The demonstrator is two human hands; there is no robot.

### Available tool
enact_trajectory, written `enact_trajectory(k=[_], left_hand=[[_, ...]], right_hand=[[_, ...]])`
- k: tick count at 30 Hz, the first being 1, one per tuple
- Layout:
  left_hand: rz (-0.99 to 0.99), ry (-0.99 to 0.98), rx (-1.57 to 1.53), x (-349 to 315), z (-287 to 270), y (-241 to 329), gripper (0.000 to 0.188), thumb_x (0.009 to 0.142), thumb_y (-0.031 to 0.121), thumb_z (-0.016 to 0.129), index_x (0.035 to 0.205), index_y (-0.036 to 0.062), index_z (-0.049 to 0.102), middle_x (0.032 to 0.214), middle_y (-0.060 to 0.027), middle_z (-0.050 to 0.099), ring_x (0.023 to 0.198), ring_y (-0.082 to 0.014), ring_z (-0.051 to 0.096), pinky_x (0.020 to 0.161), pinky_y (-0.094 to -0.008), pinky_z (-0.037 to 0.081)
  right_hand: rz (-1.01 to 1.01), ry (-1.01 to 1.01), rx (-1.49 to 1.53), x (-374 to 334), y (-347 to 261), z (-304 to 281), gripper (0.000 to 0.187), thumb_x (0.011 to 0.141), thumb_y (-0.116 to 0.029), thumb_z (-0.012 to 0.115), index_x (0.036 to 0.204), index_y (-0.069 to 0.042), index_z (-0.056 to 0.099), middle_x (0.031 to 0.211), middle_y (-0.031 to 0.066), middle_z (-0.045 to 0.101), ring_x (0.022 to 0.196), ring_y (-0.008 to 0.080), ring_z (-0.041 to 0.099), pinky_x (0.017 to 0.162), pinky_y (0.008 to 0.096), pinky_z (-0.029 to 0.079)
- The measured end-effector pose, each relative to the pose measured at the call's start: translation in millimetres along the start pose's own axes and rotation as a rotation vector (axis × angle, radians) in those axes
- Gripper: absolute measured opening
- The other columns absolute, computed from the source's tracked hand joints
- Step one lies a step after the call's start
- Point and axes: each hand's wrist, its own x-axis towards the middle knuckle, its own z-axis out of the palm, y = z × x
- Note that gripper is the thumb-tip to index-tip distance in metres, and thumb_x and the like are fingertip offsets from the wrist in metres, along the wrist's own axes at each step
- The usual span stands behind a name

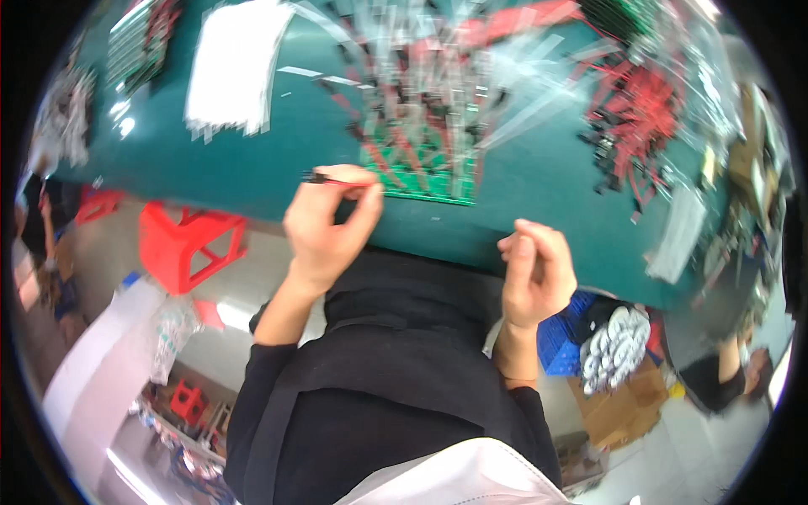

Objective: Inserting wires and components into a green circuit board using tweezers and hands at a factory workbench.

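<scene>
My left hand (322, 229) pinches a short red-and-black wire lead (347, 183) between thumb and fingertips. The dark end of the lead sticks out to the left of the fingers. Just beyond it, a green circuit board panel (433, 187) lies near the table's front edge. Many blurred red and black leads and clear strips (429, 101) cover the board and reach back from it. My right hand (540, 271) hovers at the table's front edge, apart from the board. Its thumb and fingers are curled together, and anything between them is hidden.
The green table (311, 126) carries a white stack of strips (231, 67) at the left. A heap of red-and-black leads (640, 109) lies right, beside clear plastic bags (699, 76). Below stand a red stool (185, 248) and a blue crate (557, 343). Other people show at both sides.
</scene>
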Motion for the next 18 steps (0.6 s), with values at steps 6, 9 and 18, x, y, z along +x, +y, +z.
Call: enact_trajectory(k=[6,9,18], left_hand=[[-0.062,-0.069,-0.085,5,-11,-3,0.035,0.077,-0.009,0.073,0.108,-0.0017,0.059,0.111,-0.0120,0.055,0.082,-0.0140,0.058,0.067,-0.0234,0.051],[-0.081,-0.096,-0.136,7,-9,-7,0.034,0.077,-0.009,0.073,0.107,-0.0024,0.059,0.112,-0.0118,0.055,0.084,-0.0138,0.058,0.066,-0.0233,0.051],[-0.190,-0.162,-0.163,14,-7,4,0.031,0.077,0.002,0.077,0.102,-0.0019,0.059,0.104,-0.0114,0.057,0.085,-0.0158,0.061,0.069,-0.0266,0.053]], right_hand=[[0.202,0.391,-0.894,32,19,-156,0.011,0.093,-0.009,0.062,0.098,-0.002,0.068,0.086,0.0075,0.064,0.068,0.0156,0.059,0.064,0.0300,0.049],[0.197,0.362,-1.111,36,46,-207,0.014,0.091,-0.013,0.064,0.100,-0.002,0.068,0.084,0.0088,0.063,0.067,0.0190,0.060,0.064,0.0315,0.050],[0.162,-0.012,-1.402,53,87,-229,0.015,0.090,-0.016,0.062,0.097,-0.002,0.062,0.092,0.0183,0.065,0.089,0.0370,0.062,0.079,0.0456,0.050]])
